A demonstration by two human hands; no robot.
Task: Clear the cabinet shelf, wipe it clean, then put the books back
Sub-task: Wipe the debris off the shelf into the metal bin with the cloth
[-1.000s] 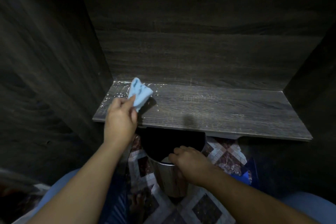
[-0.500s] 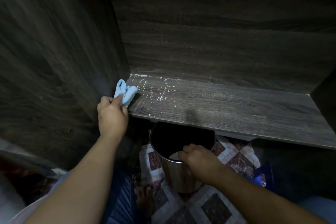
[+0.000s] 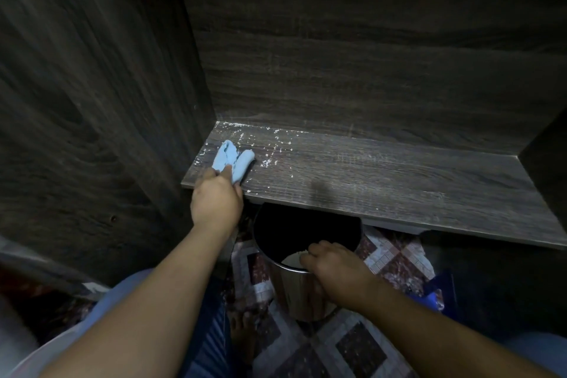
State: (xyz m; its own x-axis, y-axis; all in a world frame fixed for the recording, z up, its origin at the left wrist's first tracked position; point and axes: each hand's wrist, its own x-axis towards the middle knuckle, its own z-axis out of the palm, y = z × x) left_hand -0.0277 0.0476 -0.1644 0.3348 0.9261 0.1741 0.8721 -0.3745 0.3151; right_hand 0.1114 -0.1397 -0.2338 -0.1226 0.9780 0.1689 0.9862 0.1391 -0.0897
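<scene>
The pale blue cloth (image 3: 233, 159) lay bunched in two soft rolls on the left end of the shelf (image 3: 383, 181), at about ten o'clock from the middle of our view. The shelf was a dark wood-grain board, dull and scratched. White specks (image 3: 266, 163) were scattered from the cloth toward one o'clock along its back edge, with a few more near its front edge. Behind it rose the cabinet's back wall (image 3: 352, 70) in the same dark grain.

The far rim of the metal bucket (image 3: 294, 294) sat under the shelf's front edge. Its inside was black except for a pale patch on the near side, and we could not tell what that patch was. A blue thing (image 3: 435, 294) on the tiled floor (image 3: 362, 347) at four o'clock was lost in shadow. The shelf's right end ran out of the frame.

Our right hand (image 3: 331, 267), at five o'clock, had its fingers curled over the bucket's near rim and gripped it. Farther off, at nine o'clock, our left hand (image 3: 216, 202) hung over the shelf's front edge and pinched the near end of the cloth between thumb and fingers.
</scene>
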